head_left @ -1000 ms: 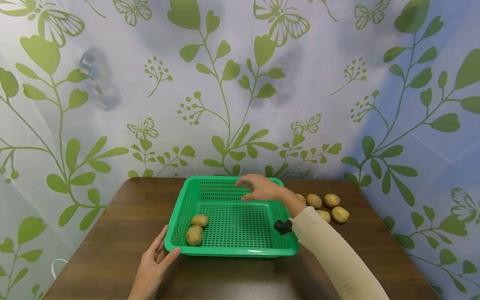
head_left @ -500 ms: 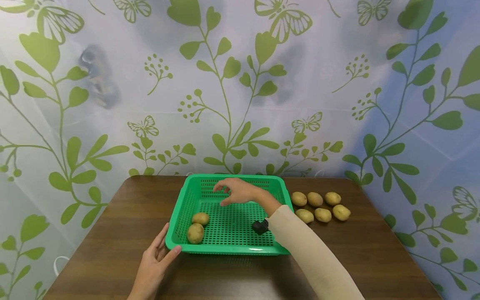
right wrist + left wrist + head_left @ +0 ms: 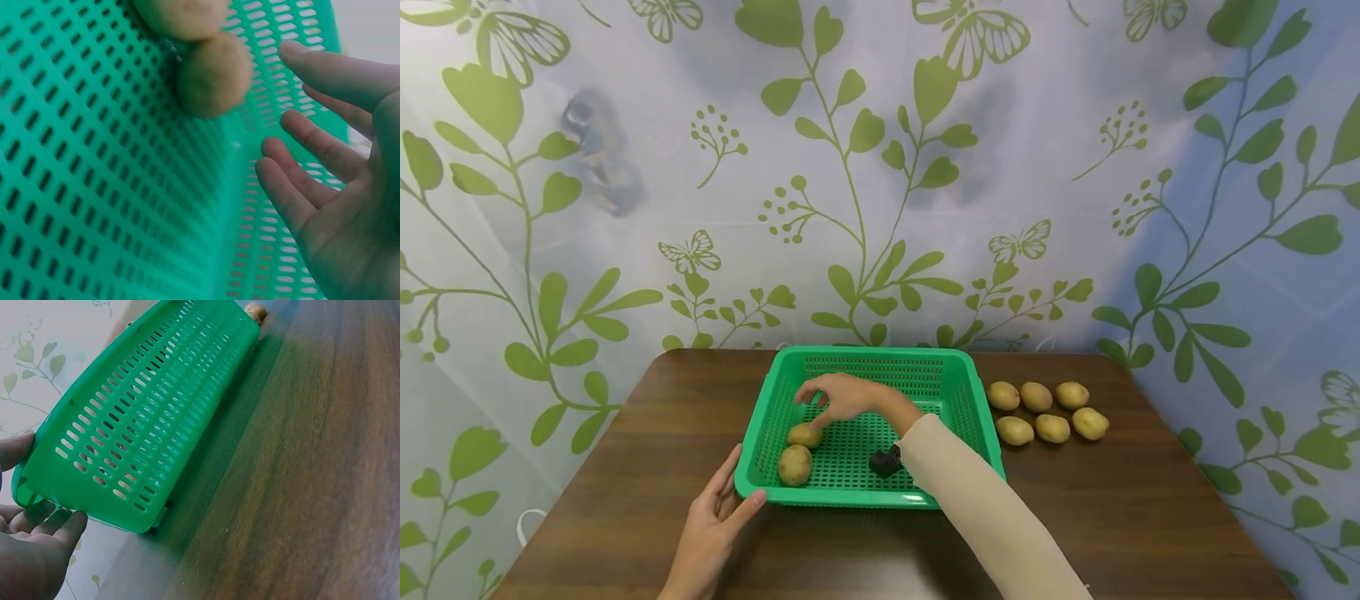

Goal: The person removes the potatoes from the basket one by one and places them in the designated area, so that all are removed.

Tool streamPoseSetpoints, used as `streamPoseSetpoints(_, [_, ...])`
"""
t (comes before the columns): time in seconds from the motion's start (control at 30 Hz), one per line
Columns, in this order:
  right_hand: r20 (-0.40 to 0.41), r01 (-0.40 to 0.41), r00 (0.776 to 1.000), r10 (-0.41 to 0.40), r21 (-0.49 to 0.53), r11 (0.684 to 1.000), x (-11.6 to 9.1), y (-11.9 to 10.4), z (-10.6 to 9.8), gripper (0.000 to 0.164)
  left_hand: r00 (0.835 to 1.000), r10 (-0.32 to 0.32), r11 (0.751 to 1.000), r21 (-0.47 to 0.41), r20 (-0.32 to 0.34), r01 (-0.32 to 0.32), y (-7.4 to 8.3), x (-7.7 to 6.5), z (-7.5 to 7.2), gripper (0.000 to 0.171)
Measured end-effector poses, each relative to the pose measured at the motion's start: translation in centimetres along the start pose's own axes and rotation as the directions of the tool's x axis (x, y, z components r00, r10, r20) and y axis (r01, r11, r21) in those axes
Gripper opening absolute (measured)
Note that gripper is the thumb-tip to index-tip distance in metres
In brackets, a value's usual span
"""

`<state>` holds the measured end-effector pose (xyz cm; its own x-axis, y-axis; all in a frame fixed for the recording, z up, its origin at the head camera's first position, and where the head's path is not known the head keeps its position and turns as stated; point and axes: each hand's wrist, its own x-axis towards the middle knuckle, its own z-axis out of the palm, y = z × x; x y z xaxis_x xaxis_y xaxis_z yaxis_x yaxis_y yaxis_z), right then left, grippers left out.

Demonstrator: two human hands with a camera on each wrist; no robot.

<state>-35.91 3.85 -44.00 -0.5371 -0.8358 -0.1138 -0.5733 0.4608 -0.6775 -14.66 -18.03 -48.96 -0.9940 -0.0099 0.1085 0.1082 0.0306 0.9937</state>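
Observation:
A green plastic basket [image 3: 865, 498] with slotted walls stands on the table. At its front left corner my left hand [image 3: 706, 529] holds the rim, thumb on top and fingers along the outside wall; the left wrist view shows those fingertips [image 3: 74, 525] at the rim. Inside the basket's left side lie two potatoes, a rounder front potato [image 3: 795, 465] and a back potato [image 3: 803, 435] just behind it. My right hand [image 3: 844, 397] reaches over them with fingers spread and nothing in its grasp. Its thumb overlaps the back potato in the head view.
Several potatoes [image 3: 1036, 397] lie in two rows on the brown wooden table [image 3: 1120, 500], right of the basket. A patterned curtain [image 3: 880, 183] hangs behind the table. A small black device [image 3: 886, 461] sits at the right wrist.
My right hand has travelled left and slightly down inside the basket, from its back right toward the two potatoes. The left hand keeps its hold on the corner.

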Motion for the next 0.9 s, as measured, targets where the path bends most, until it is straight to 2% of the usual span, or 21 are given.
streamPoseSetpoints(0.2, [0.125,0.013,0.992,-0.006,-0.056,0.998,0.6,0.2,1.1,0.055,1.000,-0.008,1.000,0.015,-0.004,0.008,0.2,-0.2,0.3,0.075])
streamPoseSetpoints(0.37, [0.208,0.059,0.978,-0.034,-0.117,0.991,1.0,0.5,1.5,0.057,1.000,-0.009,1.000,0.009,-0.002,0.009,0.2,-0.1,0.1,0.076])
streamPoseSetpoints(0.6, [0.224,0.073,0.974,-0.045,-0.119,0.990,0.8,0.6,1.6,0.040,1.000,-0.013,1.000,0.023,-0.013,0.014,0.2,-0.2,0.2,0.075])
streamPoseSetpoints(0.9, [0.238,0.035,0.971,-0.013,-0.088,0.995,0.7,0.5,1.2,0.040,1.000,-0.007,1.000,0.026,-0.026,0.007,-0.1,0.1,0.0,0.076])
